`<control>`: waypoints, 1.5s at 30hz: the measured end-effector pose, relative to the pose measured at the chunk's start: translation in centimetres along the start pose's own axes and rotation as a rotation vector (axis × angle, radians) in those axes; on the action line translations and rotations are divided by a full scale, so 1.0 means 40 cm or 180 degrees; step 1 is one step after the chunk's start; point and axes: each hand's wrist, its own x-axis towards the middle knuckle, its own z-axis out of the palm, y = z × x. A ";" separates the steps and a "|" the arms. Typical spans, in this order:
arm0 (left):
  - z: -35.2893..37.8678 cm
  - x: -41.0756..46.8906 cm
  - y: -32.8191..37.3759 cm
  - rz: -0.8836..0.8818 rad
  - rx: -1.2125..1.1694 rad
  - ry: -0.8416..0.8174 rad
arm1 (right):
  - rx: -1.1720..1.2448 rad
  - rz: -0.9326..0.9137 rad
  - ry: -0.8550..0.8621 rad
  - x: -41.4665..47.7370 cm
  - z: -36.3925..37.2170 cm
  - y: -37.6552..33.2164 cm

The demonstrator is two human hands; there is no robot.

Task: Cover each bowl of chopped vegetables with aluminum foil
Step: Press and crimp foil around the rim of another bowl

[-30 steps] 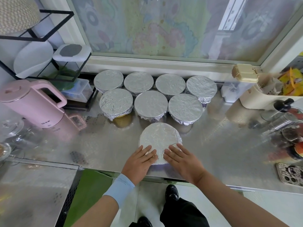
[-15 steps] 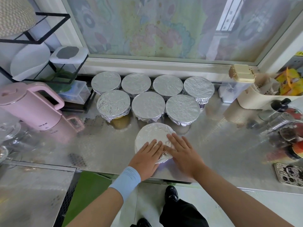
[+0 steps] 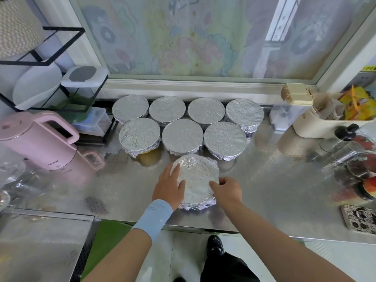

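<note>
A foil-covered bowl [image 3: 196,178] stands near the front edge of the steel counter [image 3: 270,192]. My left hand [image 3: 169,185] lies against its left side, fingers straight along the foil rim. At the bowl's right edge, my right hand [image 3: 226,189] has its fingers curled round the foil rim. Behind the bowl stand several more foil-covered bowls [image 3: 183,136] in two rows under the window.
A pink kettle [image 3: 38,139] stands at the left, under a black wire rack [image 3: 50,64] with white dishes. At the right are a cream container [image 3: 325,121], metal shakers [image 3: 345,151] and a patterned phone [image 3: 360,218]. The counter's front edge runs just below the bowl.
Both hands slid from the near top of the foil to the bowl's sides. The left went to the left rim. The right curled onto the right rim.
</note>
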 end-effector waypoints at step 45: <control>0.015 0.076 -0.027 0.1050 -0.0280 0.0287 | -0.0769 -0.1060 -0.0188 0.129 0.091 -0.051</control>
